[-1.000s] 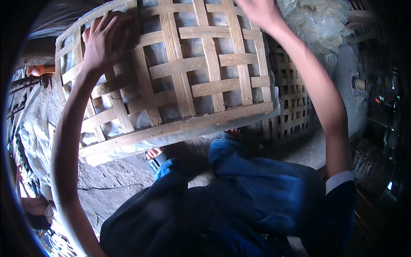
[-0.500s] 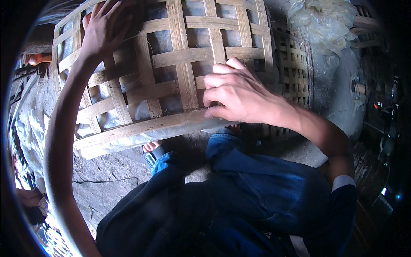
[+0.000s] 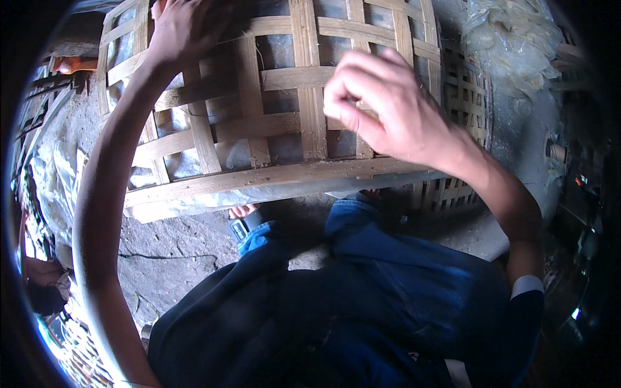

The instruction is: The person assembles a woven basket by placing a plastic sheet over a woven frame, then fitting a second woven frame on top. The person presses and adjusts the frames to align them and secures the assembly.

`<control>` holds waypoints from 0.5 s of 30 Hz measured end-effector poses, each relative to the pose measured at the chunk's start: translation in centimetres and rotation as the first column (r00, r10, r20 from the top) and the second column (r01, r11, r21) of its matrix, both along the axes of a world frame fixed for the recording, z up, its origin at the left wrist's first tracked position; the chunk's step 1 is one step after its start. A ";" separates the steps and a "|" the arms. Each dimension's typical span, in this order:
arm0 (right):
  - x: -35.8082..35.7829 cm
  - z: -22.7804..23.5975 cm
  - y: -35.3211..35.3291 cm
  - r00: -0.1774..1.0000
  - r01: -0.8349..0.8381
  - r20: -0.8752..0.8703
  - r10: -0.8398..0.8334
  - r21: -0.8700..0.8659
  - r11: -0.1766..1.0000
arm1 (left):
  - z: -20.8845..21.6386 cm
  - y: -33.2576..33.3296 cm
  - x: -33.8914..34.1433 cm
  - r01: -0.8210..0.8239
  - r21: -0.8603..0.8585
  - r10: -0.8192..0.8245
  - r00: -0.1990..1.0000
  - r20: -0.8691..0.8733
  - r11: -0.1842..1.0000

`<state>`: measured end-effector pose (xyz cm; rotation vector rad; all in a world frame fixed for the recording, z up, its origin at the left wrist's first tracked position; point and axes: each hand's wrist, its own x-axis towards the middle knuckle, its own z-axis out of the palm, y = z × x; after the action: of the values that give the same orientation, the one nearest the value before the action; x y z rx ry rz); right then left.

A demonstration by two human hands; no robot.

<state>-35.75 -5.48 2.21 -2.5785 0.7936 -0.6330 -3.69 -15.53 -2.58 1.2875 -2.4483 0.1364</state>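
A large woven bamboo basket [image 3: 308, 134] with wide flat strips spreads in front of me, greyish sheeting showing through its gaps and along its near edge. At its upper left lies my left hand [image 3: 178, 32], fingers apart against the strips and partly cut off by the picture's top. My right hand [image 3: 381, 107] is over the lattice at the right, its fingers curled in toward the thumb. Whatever those fingers may hold is hidden and slightly blurred.
A second woven basket [image 3: 467, 97] stands close behind on the right, beside crumpled clear plastic sheeting [image 3: 511, 39]. More plastic [image 3: 55, 174] lies at the left. My legs in blue jeans [image 3: 414, 252] are just below the basket, on a rough grey floor [image 3: 168, 242].
My right hand has lifted from the basket's near rim and moved up and to the right. The left hand keeps its place on the basket while the whole view has shifted slightly.
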 end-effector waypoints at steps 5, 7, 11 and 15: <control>3.3 2.3 -2.5 0.922 -0.203 -0.286 0.262 0.219 0.954 | 0.4 0.4 0.6 -0.057 0.006 0.056 0.995 0.088 0.998; 3.2 4.8 -6.4 0.997 -0.077 0.011 0.079 0.429 0.900 | 0.5 0.5 0.9 -0.046 -0.005 0.046 0.996 0.082 0.999; -1.4 9.2 -12.8 0.702 -0.098 0.647 -0.298 0.502 0.859 | 0.6 -0.8 -1.1 0.022 -0.047 -0.020 0.999 0.051 0.999; 4.7 0.8 -5.7 0.895 -0.119 0.435 0.104 0.008 0.993 | 0.4 0.0 0.9 0.019 -0.030 -0.016 0.995 0.099 0.999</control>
<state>-31.03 -11.17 3.05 -2.2985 0.4968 -1.0951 -2.75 -15.50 -2.15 1.2747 -2.5292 0.2385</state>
